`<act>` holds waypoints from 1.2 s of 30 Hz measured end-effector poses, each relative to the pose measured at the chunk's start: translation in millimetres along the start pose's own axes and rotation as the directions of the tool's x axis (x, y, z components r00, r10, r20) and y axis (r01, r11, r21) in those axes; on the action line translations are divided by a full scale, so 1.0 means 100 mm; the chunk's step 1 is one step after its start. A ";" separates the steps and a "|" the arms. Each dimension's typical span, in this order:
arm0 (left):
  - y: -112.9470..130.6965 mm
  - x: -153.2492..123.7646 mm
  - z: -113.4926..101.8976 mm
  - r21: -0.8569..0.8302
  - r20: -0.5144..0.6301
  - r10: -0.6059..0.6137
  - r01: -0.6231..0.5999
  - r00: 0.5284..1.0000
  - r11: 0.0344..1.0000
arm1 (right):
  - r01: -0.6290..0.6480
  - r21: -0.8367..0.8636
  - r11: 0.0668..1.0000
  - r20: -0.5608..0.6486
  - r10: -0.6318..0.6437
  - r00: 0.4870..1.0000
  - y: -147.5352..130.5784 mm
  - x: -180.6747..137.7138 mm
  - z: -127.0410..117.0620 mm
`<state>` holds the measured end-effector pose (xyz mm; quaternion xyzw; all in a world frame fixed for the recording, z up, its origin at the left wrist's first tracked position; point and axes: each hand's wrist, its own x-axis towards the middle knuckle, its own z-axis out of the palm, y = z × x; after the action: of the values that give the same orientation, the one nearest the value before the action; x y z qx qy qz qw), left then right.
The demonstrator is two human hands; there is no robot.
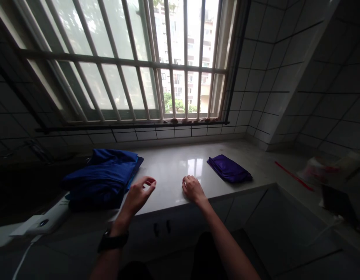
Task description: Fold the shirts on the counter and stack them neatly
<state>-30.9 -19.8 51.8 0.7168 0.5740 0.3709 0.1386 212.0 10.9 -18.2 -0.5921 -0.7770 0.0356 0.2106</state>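
Note:
My left hand (140, 194) is raised just above the pale stone countertop (171, 167), its fingers curled apart and holding nothing. It is nearest to a bulky folded blue cloth (101, 179) on its left, without touching it. My right hand (193, 189) rests on the countertop near the front edge, fingers bunched and empty. To its right lies a flat folded purple cloth (229, 168), apart from the hand. A black watch (112, 241) is on my left wrist.
A barred window (110, 66) and tiled walls stand behind the countertop. A white corded device (42, 223) lies at the left. On the right are a red strip (293, 175), a plastic bag (317, 169) and a dark object (339, 202).

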 end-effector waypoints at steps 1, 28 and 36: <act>-0.03 -0.05 0.14 -0.078 0.078 -0.027 0.034 0.997 0.996 | 0.002 -0.006 1.000 0.003 -0.002 1.000 0.00 0.00 -0.01; -0.40 -0.12 0.53 -0.283 0.271 0.021 0.059 0.962 0.957 | 0.023 -0.050 0.998 -0.002 -0.023 1.000 0.00 -0.02 -0.02; -0.48 -0.11 0.56 -0.274 0.271 0.037 0.040 0.962 0.961 | 0.017 -0.043 0.999 -0.006 -0.017 1.000 0.01 -0.02 -0.01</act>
<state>-27.6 -3.1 -20.3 0.7343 0.4922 0.3449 0.3155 213.3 9.3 -18.1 -0.5900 -0.7819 0.0152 0.2008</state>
